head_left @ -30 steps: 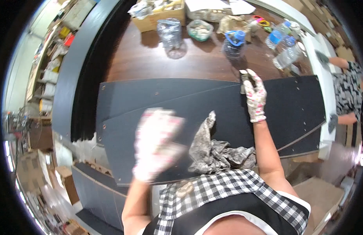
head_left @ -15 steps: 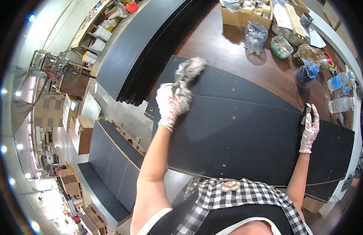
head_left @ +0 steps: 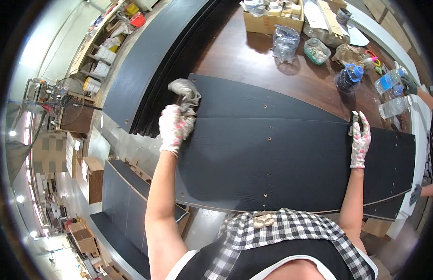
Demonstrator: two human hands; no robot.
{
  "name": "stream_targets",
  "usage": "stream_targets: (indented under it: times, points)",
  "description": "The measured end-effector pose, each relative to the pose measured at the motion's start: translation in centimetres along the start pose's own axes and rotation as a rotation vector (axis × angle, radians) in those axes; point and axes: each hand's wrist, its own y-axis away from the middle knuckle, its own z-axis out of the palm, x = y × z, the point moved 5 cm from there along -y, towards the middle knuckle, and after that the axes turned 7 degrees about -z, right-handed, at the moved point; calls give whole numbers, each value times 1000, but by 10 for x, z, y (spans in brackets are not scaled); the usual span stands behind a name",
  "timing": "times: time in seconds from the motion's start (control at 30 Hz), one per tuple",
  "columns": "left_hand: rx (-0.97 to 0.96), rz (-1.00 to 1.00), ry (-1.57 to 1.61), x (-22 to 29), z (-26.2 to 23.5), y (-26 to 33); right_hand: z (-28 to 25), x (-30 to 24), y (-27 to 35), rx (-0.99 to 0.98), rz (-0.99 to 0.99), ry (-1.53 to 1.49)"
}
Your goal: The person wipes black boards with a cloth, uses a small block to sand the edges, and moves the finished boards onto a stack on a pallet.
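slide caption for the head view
Gloved left hand holds a grey rag at the edge of a black panel

Panel (head_left: 305, 163) lies on table (head_left: 226, 51). Left hand (head_left: 171, 129), rag (head_left: 187, 96) in it, at panel's left end; right hand (head_left: 360, 143) over panel's right part. Board stack (head_left: 137, 70) left of panel. Behind panel, on table: box (head_left: 268, 25), bag (head_left: 285, 44) before it; rightward, tub (head_left: 317, 52), jug (head_left: 348, 81), bottles (head_left: 392, 108).

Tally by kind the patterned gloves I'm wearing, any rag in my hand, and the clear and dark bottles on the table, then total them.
Patterned gloves: 2
Gray rag: 1
Clear bottles: 3
Dark bottle: 1
Total: 7
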Motion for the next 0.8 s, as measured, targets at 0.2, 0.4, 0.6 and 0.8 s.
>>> stream_targets:
  times: [0.2,0.4,0.6,0.8]
  points:
    - [225,-247,114,-70,-2,-6,9,-3,1,-20,46,-142]
    - [4,145,603,149,4,25,2,-2,0,13,10,-53]
    - [-49,-16,587,88,2,-4,0,-1,6,40,16,-97]
    - [-138,-307,443,-18,-1,-26,-1,-15,2,73,-88,-10]
